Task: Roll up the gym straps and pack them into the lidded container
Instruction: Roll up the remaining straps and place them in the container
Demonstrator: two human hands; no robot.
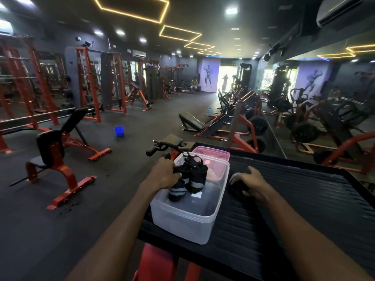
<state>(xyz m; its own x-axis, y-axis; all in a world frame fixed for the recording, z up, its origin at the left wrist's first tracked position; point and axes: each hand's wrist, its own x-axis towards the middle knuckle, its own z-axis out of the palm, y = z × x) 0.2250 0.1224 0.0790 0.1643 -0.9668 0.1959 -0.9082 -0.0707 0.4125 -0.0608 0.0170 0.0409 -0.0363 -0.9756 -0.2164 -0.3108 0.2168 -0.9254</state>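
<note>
A clear plastic container (182, 222) stands open on a black ribbed platform (284, 209). Inside it stand rolled black gym straps with grey bands (195, 179). My left hand (165, 172) reaches over the container's left rim and grips one rolled strap at its top. My right hand (250, 182) rests on the platform just right of the container, closed over another rolled strap (235, 184). The pink lid (211, 154) lies behind the container, partly hidden by it.
The platform sits on a red machine frame (158, 262). Red benches (58, 157) stand to the left on the dark floor, a blue bucket (119, 131) farther back. Weight machines (243, 126) and a mirror wall fill the right. People stand far off.
</note>
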